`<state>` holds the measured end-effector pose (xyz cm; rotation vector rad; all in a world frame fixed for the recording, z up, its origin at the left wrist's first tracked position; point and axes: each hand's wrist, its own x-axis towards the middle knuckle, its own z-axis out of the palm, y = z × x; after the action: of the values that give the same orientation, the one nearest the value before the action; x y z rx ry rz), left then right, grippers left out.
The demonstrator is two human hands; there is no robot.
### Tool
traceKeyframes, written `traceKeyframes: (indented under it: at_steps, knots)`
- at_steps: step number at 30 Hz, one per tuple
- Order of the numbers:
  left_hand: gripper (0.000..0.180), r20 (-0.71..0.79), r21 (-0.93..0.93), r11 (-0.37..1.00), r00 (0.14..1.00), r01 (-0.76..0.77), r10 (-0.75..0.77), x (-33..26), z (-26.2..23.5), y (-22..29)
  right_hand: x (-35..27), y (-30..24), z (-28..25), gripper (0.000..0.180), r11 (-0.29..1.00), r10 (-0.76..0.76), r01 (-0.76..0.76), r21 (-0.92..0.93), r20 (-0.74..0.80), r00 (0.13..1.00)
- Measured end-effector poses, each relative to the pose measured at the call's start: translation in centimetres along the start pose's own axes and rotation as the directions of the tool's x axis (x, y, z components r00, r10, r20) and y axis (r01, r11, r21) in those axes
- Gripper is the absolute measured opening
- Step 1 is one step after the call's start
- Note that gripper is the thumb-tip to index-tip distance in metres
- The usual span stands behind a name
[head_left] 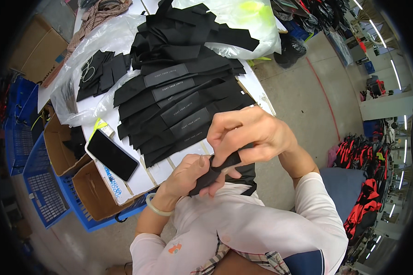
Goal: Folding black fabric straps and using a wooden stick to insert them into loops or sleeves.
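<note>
A black fabric piece (207, 178), apparently folded or rolled, is held close to my body at the table's near edge. My left hand (184, 176) is closed around it, with the thumb on top and fingertips showing below. My right hand (250, 135) is closed on the piece's upper end, its fingers bent down into the cloth. Just beyond my hands, several black fabric strips (183, 117) with dark grey printed panels lie overlapped in a row on the white table (163, 172). More black cloth hangs below my right hand.
A phone (112, 155) lies by the table's left edge. Behind the strips are a heap of black cloth (179, 32) and clear plastic bags (248, 23). Cardboard boxes (94, 190) and blue crates (46, 192) stand at the left. Red and black goods (365, 201) are piled at the right.
</note>
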<state>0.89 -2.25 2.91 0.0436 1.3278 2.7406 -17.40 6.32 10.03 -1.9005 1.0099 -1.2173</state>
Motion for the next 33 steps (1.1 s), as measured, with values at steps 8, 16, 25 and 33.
traceKeyframes:
  at_steps: [8,16,25,33]
  knots:
    - [0.033,-0.203,0.622,0.767,0.914,-0.157,0.351,0.3,0.0,0.2,-0.4,0.1,1.7,0.013,0.830,0.557,-0.544,0.123,-0.249,0.793]
    - [0.019,-0.346,0.603,0.798,0.908,0.023,0.235,1.5,1.6,-1.5,1.2,0.4,1.4,0.028,0.724,0.677,-0.665,0.186,-0.376,0.632]
    - [0.024,-0.377,0.270,0.959,0.908,-0.081,0.183,1.2,2.3,-0.5,0.3,1.5,-0.2,0.010,0.820,0.568,-0.487,0.302,-0.316,0.760]
    - [0.027,-0.186,0.147,0.970,0.957,-0.195,0.221,-0.6,1.1,-0.3,-1.8,0.2,-0.8,0.023,0.978,0.161,-0.141,0.155,-0.123,0.979]
